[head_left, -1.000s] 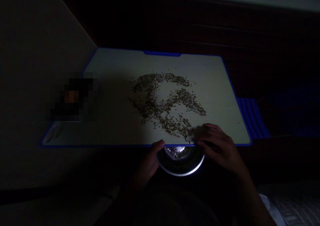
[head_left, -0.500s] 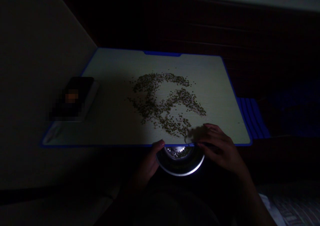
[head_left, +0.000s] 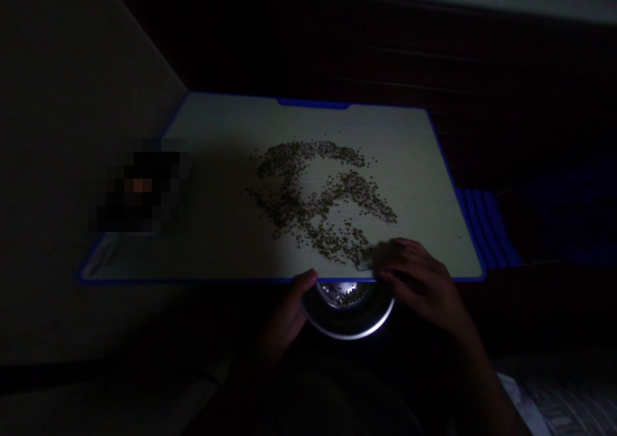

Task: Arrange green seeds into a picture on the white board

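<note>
Across the middle of the pale rectangular board with blue edging, low passage was obstructed by scattered small greenish-brown grains. Bare lanes were left between them and the dark pixelated object at left, and along the board's right side. The near edge was partly blocked by the left hand, the right hand and the round shiny metal bowl between them.

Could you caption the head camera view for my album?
In dim light, two hands work beside scattered seeds above a metal bowl.
</note>
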